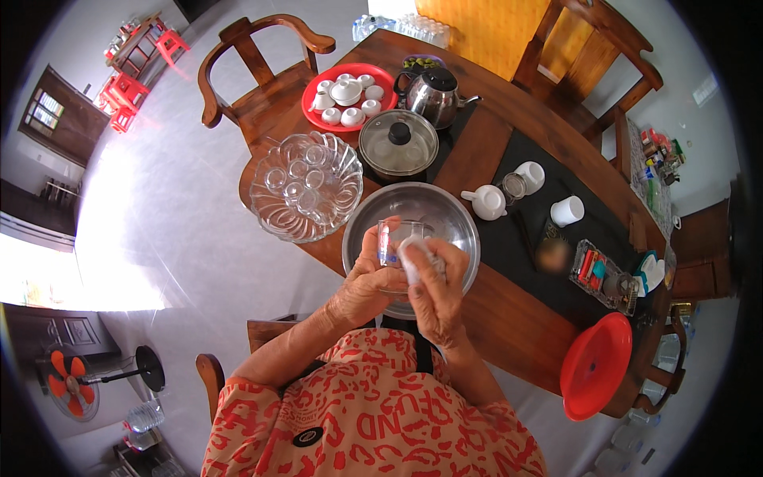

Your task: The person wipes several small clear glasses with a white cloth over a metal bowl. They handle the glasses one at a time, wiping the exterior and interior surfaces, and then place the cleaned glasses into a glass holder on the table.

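Note:
My left hand (pixel 362 282) is closed around a clear drinking glass (pixel 389 240) with a coloured print on its side. In my right hand (pixel 442 302) a bunched white cloth (pixel 415 256) is pressed near the glass; its kind of fabric is hard to make out. Both hands are over a wide stainless steel basin (pixel 467 221) at the table's near edge. Left of the basin, a scalloped clear glass bowl (pixel 266 208) holds several small glasses (pixel 295 191).
Beyond the basin stand a glass-lidded pot (pixel 389 151), a steel kettle (pixel 433 99) and a red tray (pixel 318 83) of white teaware. A white teapot (pixel 486 203) and white cups (pixel 567 211) stand to the right, with a red plastic basin (pixel 596 366) near the table's right end.

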Demonstrator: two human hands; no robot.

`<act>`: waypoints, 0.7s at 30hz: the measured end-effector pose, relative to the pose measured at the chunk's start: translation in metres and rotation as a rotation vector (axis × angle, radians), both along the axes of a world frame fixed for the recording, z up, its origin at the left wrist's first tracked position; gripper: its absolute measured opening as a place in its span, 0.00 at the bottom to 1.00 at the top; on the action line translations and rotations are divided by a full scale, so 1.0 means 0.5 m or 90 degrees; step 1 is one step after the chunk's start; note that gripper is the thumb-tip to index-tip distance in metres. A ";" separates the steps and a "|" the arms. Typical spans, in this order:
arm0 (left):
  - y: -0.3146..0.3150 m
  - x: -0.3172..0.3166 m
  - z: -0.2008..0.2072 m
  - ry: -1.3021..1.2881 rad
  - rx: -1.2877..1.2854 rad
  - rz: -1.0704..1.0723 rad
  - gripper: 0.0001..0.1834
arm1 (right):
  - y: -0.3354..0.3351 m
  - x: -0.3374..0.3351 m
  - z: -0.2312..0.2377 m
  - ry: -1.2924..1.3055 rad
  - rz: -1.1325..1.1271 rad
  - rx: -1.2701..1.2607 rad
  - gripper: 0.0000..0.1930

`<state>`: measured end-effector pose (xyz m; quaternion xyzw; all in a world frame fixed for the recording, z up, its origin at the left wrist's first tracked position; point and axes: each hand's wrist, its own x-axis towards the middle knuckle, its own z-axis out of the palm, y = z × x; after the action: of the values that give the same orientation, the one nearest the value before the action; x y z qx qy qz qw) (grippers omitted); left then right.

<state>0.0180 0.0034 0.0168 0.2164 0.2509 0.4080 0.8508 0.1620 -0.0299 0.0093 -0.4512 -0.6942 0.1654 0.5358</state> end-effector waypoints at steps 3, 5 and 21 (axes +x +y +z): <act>-0.002 -0.013 -0.009 -0.010 0.026 -0.023 0.45 | 0.008 -0.006 0.011 -0.026 0.001 0.049 0.17; -0.004 -0.011 0.002 0.005 0.033 -0.033 0.44 | 0.016 -0.006 0.009 0.024 -0.015 0.043 0.16; -0.001 -0.019 0.007 -0.065 -0.016 -0.017 0.44 | 0.014 -0.008 0.023 0.019 0.031 0.037 0.17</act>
<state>0.0083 0.0029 0.0205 0.1883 0.2093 0.4037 0.8705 0.1581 -0.0227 0.0206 -0.4162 -0.7014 0.1646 0.5546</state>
